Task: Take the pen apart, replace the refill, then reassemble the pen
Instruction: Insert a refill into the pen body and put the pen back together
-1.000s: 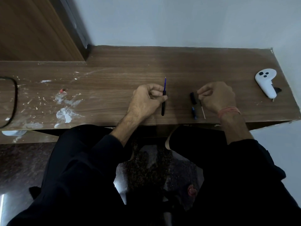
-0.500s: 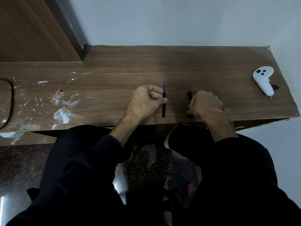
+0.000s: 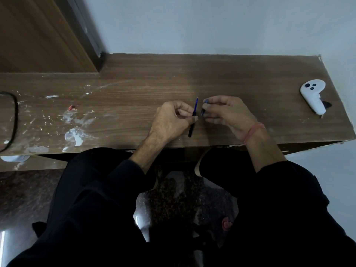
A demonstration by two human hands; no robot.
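Observation:
My left hand (image 3: 171, 120) grips a black pen barrel (image 3: 191, 128) near the front of the wooden desk (image 3: 134, 97). A blue refill (image 3: 196, 104) sticks out of the barrel's far end, pointing away from me. My right hand (image 3: 225, 112) is just to the right of the refill. It pinches a small blue pen part (image 3: 203, 108) between thumb and fingers. The part sits a short gap away from the refill. The other pen pieces seen earlier are hidden behind my right hand.
A white handheld controller (image 3: 314, 97) lies at the desk's far right. White paint smears (image 3: 75, 132) and a small red speck (image 3: 71, 107) mark the left side. A black cable (image 3: 14, 116) loops at the left edge. A wooden panel (image 3: 42, 35) stands back left.
My right hand went down onto the loose pieces at the right, picked up a small blue part, and carried it left beside the refill. The left hand has kept the barrel still.

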